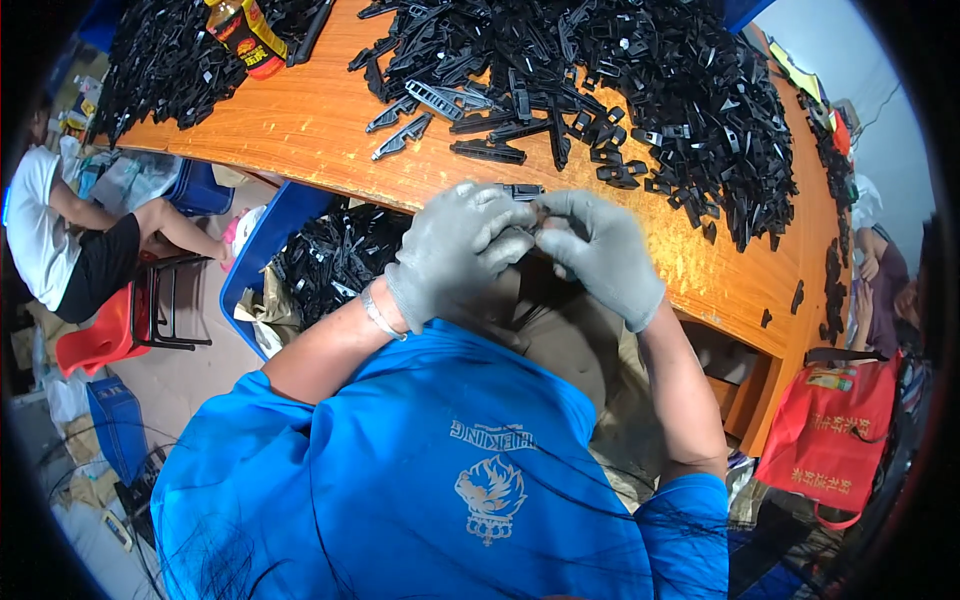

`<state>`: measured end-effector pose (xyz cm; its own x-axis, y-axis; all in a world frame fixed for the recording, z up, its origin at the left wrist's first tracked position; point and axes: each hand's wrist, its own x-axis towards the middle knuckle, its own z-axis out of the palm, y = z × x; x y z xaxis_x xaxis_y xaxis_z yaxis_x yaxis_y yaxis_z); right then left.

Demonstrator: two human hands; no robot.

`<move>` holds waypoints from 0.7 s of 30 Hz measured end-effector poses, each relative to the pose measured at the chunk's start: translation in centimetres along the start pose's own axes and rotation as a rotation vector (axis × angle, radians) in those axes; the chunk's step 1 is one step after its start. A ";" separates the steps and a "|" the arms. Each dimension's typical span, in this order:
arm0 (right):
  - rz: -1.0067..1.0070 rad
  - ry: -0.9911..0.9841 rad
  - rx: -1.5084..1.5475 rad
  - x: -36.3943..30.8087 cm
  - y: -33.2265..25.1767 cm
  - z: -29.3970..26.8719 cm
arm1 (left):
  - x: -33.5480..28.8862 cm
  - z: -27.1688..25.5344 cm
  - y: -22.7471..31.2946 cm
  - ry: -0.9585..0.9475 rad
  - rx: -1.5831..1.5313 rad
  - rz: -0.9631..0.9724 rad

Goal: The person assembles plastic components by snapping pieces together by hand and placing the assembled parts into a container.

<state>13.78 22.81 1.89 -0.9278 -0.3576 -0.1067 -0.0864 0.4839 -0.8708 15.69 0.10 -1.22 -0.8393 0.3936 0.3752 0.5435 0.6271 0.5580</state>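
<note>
Both my hands wear grey gloves and meet at the table's near edge. My left hand [462, 245] is closed, its fingers curled round a black plastic part [522, 191] that shows just beyond the knuckles. My right hand [606, 252] touches the left at the fingertips, thumb and forefinger pinched together. What lies in that pinch is hidden by the fingers. Just past my hands, long black plastic clips [488, 151] lie loose on the wooden table [330, 150], with small black pieces [620, 172] to their right.
Large heaps of black parts [720, 120] cover the table's far side. A bottle [245, 38] stands at the far left. Below the edge, a blue crate [240, 295] holds more parts. A red bag [830, 435] hangs at right. A person [75, 220] sits at left by a red chair [105, 335].
</note>
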 end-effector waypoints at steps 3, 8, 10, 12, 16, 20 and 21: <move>0.297 -0.133 0.285 -1.1 0.6 0.8 | -0.4 -0.1 0.0 -0.071 -0.154 -0.040; -0.447 0.162 -0.356 -1.5 1.5 3.0 | -0.5 -0.2 0.7 -0.134 -0.554 -0.548; -0.444 0.162 -0.478 -1.0 1.3 3.0 | -0.6 -0.2 0.3 -0.109 -0.553 -0.499; -0.455 0.248 -0.506 0.0 1.3 2.7 | -0.3 -0.3 -0.4 -0.092 -0.557 -0.444; -0.415 0.336 -0.528 2.5 2.3 1.6 | 0.9 -0.4 -2.9 0.116 0.059 -0.156; -0.358 0.251 -0.518 3.8 3.8 1.0 | 1.1 0.6 -4.4 0.054 0.130 -0.147; -0.376 0.227 -0.514 4.0 3.8 0.9 | 1.0 0.8 -4.6 0.061 0.135 -0.123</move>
<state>10.09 22.53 -2.25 -0.8494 -0.4265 0.3108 -0.5277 0.6978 -0.4845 12.33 -1.82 -3.97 -0.8946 0.2691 0.3569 0.4262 0.7540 0.4998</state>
